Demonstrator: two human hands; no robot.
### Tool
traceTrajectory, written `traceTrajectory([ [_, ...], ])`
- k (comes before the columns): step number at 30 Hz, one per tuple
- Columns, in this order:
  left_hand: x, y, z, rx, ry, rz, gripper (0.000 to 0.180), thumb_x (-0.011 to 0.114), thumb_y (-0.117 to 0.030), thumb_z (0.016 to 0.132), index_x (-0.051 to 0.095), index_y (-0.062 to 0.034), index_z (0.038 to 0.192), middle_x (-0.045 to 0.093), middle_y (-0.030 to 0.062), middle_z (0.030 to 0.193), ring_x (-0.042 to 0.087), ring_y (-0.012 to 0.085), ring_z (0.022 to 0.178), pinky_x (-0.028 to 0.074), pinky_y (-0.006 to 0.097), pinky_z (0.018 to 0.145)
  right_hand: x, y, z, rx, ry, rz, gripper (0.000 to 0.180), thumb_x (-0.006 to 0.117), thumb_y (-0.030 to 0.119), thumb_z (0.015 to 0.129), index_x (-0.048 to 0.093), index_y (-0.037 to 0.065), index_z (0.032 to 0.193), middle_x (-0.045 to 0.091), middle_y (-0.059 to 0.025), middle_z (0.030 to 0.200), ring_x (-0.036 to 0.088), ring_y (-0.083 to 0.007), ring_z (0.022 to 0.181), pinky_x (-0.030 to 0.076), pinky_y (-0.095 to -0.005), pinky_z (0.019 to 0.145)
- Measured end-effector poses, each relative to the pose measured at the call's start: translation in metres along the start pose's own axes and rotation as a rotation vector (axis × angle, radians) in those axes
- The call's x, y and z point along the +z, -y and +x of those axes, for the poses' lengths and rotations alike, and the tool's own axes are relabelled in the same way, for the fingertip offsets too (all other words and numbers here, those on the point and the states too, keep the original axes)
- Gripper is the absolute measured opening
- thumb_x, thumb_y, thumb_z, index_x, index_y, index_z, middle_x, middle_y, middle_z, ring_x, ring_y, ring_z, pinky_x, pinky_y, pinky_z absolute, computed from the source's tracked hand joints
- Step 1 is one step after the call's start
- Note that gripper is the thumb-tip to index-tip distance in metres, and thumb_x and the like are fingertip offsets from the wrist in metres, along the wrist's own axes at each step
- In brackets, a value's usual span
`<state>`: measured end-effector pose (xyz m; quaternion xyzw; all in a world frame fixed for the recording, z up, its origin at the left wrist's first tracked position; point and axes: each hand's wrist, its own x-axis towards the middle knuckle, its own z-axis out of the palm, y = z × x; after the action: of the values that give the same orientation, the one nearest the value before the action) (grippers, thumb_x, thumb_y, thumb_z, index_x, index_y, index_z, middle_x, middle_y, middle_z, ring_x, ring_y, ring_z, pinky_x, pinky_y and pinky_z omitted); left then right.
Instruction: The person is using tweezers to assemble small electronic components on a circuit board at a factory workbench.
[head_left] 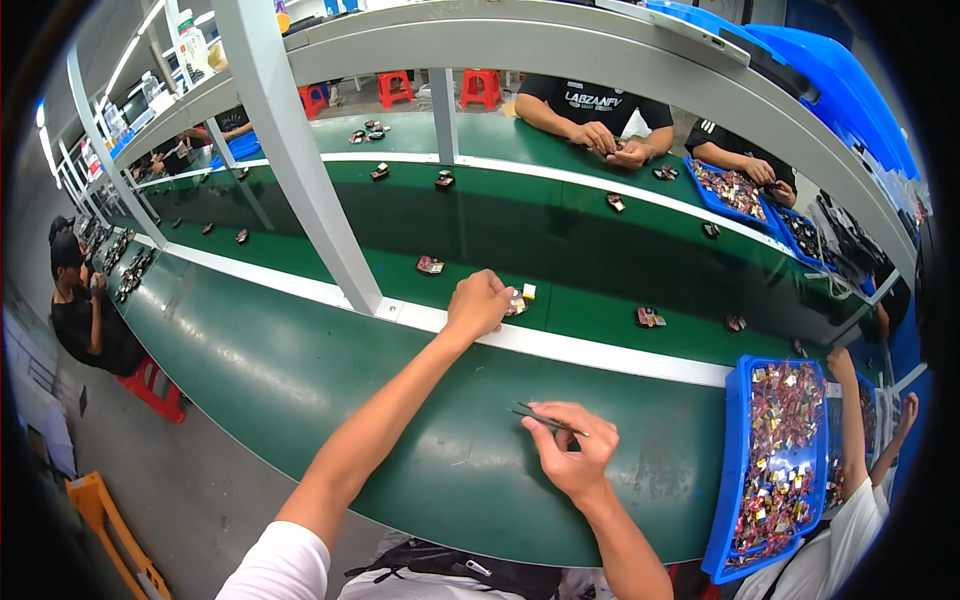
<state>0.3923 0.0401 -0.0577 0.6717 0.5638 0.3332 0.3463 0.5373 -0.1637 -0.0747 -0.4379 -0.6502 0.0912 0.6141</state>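
My left hand (480,303) reaches across the white rail to the conveyor belt. Its fingers are closed at the edge of a small electronic part (517,302) with a white and yellow block on it; the fingertips are partly hidden. Over the green table (440,450), my right hand (575,450) is closed around dark tweezers (545,418), whose tips point left. Similar small dark parts with red and pale pieces lie on the belt, one (430,265) left of my left hand and another (649,317) to its right.
At my right stands a blue bin (740,470) full of small red, white and yellow parts. A grey post (300,150) rises left of my left hand, under a grey overhead beam (560,45). Co-workers sit across the belt and at both sides. A second blue bin (735,208) stands opposite.
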Motion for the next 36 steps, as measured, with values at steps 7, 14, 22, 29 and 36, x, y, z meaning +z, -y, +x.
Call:
traceTrajectory([
  [7,-0.024,-0.003,-0.11,-0.031,0.257,-0.332,0.015,0.066,-0.009,0.097,0.062,0.0046,0.096,0.07,0.0098,0.075,0.06,0.0094,0.048,0.042,0.025,0.04,-0.002,-0.005,-0.004,0.418,-0.073,0.315,0.013,0.081,-0.001,0.083,0.071,-0.002,0.091,0.073,-0.0028,0.081,0.043,0.0007,0.051,0.031,-0.0183,0.046],
  [14,-0.016,0.012,-0.134,0.03,0.251,-0.413,0.014,0.07,-0.005,0.095,0.064,0.0067,0.098,0.07,0.0089,0.076,0.06,0.0066,0.053,0.046,0.022,0.046,0.002,-0.009,-0.004,0.547,-0.029,0.365,0.013,0.079,-0.002,0.085,0.07,-0.003,0.094,0.066,0.0006,0.075,0.043,0.0013,0.053,0.03,-0.018,0.048],
  [22,-0.015,0.014,-0.137,0.094,0.221,-0.419,0.013,0.07,-0.005,0.095,0.065,0.0067,0.098,0.07,0.0082,0.074,0.062,0.0068,0.054,0.046,0.022,0.046,0.002,-0.012,-0.004,0.586,-0.016,0.313,0.012,0.079,-0.002,0.085,0.07,-0.003,0.093,0.067,0.0009,0.075,0.043,0.0015,0.052,0.029,-0.0178,0.047],
  [29,-0.009,0.017,-0.138,0.164,0.184,-0.395,0.011,0.07,-0.002,0.095,0.064,0.0069,0.098,0.07,0.0085,0.074,0.062,0.0067,0.053,0.046,0.022,0.045,0.002,-0.013,-0.004,0.598,-0.019,0.246,0.012,0.079,-0.001,0.084,0.071,-0.002,0.092,0.063,0.0033,0.068,0.042,0.0018,0.05,0.027,-0.0186,0.046],
  [36,-0.005,0.016,-0.14,0.183,0.143,-0.41,0.01,0.069,0.0,0.095,0.064,0.0073,0.098,0.071,0.0089,0.074,0.062,0.0069,0.053,0.045,0.022,0.045,0.003,-0.014,-0.005,0.561,-0.039,0.197,0.012,0.08,0.0,0.083,0.071,-0.002,0.091,0.056,0.006,0.058,0.039,0.0018,0.047,0.024,-0.0196,0.046],
])
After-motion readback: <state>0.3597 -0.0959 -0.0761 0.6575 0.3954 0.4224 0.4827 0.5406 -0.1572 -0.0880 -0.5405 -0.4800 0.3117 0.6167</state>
